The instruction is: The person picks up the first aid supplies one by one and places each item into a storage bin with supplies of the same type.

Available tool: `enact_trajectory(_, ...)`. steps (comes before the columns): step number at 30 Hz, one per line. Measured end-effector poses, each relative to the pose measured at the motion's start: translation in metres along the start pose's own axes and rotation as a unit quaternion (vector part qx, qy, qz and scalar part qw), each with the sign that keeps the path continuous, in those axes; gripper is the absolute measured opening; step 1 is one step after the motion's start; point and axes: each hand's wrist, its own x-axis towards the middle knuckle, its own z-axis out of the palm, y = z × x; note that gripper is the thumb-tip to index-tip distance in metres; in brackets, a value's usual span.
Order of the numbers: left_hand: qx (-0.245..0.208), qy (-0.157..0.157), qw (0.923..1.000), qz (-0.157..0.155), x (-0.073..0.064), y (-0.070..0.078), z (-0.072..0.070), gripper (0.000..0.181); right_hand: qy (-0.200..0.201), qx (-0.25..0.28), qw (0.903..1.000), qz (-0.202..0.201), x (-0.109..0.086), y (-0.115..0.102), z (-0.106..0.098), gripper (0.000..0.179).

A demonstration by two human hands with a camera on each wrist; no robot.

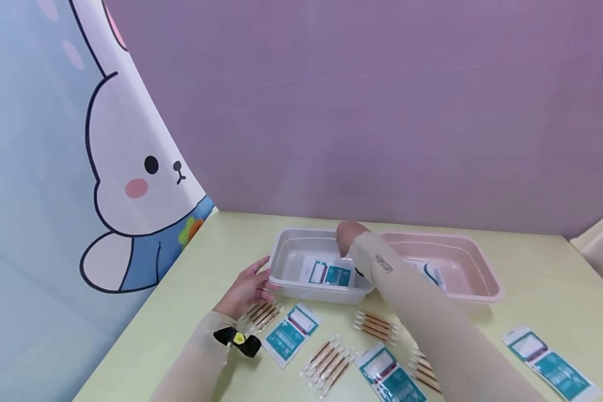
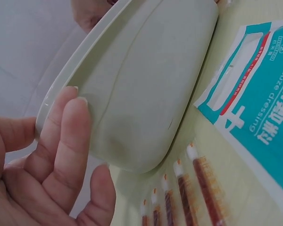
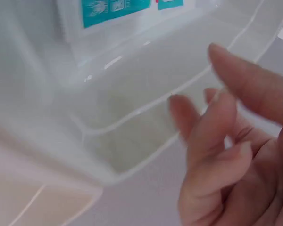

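My left hand [image 1: 247, 289] holds the near left corner of a white plastic bin [image 1: 315, 292]. In the left wrist view the thumb lies at the rim and the fingers rest along the outer wall. Flat in the bin lies a white and teal gauze dressing packet [image 1: 331, 273]. My right hand [image 1: 350, 237] is above the bin's far right side. Its fingers [image 3: 212, 127] are loosely bent with nothing between them in the right wrist view. Close to my left hand are a bundle of brown-stemmed swabs [image 1: 262, 315] and another gauze dressing packet [image 1: 291, 334].
A pink bin [image 1: 474, 268] stands right beside the white one, with a packet [image 1: 432, 273] in it partly hidden by my right sleeve. More swab bundles [image 1: 328, 365] and dressing packets [image 1: 392, 375] lie along the front. Another packet [image 1: 551, 363] is at the far right.
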Motion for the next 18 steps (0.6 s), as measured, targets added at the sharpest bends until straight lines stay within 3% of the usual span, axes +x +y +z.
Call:
enact_trajectory(4,0.002,-0.008,0.9998,0.017,0.001,-0.001,-0.002,0.050,-0.017,0.075,0.9956,-0.053,-0.011,0.009,-0.007,0.039)
enact_trajectory(9,0.008,-0.008,0.9996,0.025,0.001,0.004,-0.012,0.049,-0.011,0.112,0.9872,-0.113,-0.026,0.022,-0.015,0.038)
enact_trajectory(18,-0.016,-0.006,0.9997,0.019,-0.001,0.006,-0.020,0.054,-0.012,0.129,0.9835,-0.126,-0.061,0.075,-0.043,0.039)
